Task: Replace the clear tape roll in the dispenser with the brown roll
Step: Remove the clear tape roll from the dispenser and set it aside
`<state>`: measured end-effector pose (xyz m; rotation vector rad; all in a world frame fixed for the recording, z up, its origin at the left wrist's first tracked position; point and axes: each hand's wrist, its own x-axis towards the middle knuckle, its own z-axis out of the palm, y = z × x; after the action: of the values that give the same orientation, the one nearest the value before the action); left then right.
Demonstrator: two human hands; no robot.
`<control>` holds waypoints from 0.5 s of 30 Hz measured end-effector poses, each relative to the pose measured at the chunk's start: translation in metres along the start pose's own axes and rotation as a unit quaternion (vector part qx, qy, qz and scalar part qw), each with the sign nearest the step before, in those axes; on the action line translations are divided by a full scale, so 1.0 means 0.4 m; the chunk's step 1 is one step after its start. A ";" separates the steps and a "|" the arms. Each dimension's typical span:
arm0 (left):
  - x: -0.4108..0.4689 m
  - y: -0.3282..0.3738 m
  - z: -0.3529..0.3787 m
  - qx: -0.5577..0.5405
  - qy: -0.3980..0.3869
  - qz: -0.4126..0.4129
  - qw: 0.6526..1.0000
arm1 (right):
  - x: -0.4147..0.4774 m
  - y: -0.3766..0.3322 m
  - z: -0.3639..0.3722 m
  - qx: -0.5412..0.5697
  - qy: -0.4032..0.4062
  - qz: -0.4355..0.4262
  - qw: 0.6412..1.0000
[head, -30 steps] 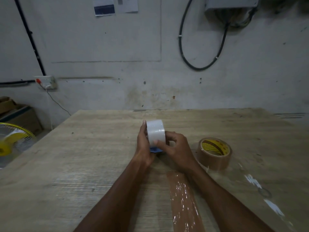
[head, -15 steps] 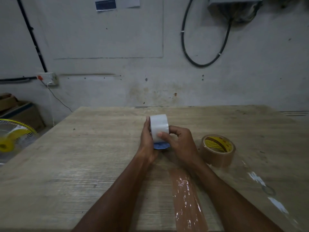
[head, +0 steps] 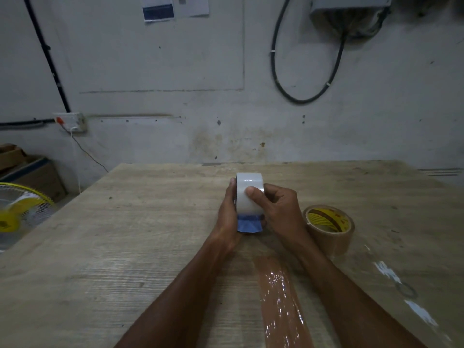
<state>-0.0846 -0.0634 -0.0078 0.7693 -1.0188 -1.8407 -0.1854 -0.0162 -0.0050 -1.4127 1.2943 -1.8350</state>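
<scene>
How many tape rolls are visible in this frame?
2. The clear roll is in the blue dispenser, gripped by both hands; the brown roll lies on the table, right of the right hand.

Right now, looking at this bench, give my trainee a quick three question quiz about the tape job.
1. True or false: the brown roll is already mounted in the blue dispenser.
2. Which hand has its thumb pressed on the face of the clear roll? A) left hand B) right hand C) neither
3. Fill the gap: the brown roll lies flat on the ____, beside the right wrist.

Key:
1. False; it lies loose, and the clear roll sits in the dispenser.
2. B.
3. Table.
</scene>
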 end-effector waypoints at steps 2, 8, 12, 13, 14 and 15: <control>0.001 0.000 -0.002 -0.004 0.001 0.003 1.000 | 0.000 -0.001 0.005 -0.007 0.006 0.008 1.000; 0.008 -0.002 -0.006 -0.024 -0.002 -0.004 1.000 | 0.002 -0.001 0.012 0.003 0.019 0.016 1.000; 0.014 -0.007 -0.008 -0.021 0.004 0.004 1.000 | -0.001 -0.012 0.016 -0.012 0.024 0.010 1.000; 0.015 -0.008 -0.008 -0.021 0.008 0.005 1.000 | 0.000 -0.013 0.018 -0.017 0.027 0.011 0.999; 0.014 -0.008 -0.009 -0.023 0.006 0.005 1.000 | 0.000 -0.013 0.018 -0.018 0.029 0.012 0.999; 0.012 -0.007 -0.008 -0.026 0.007 0.003 1.000 | 0.001 -0.014 0.019 -0.014 0.031 0.012 0.999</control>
<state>-0.0850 -0.0680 -0.0120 0.7457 -0.9595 -1.8481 -0.1777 -0.0170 0.0001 -1.3591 1.3669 -1.8640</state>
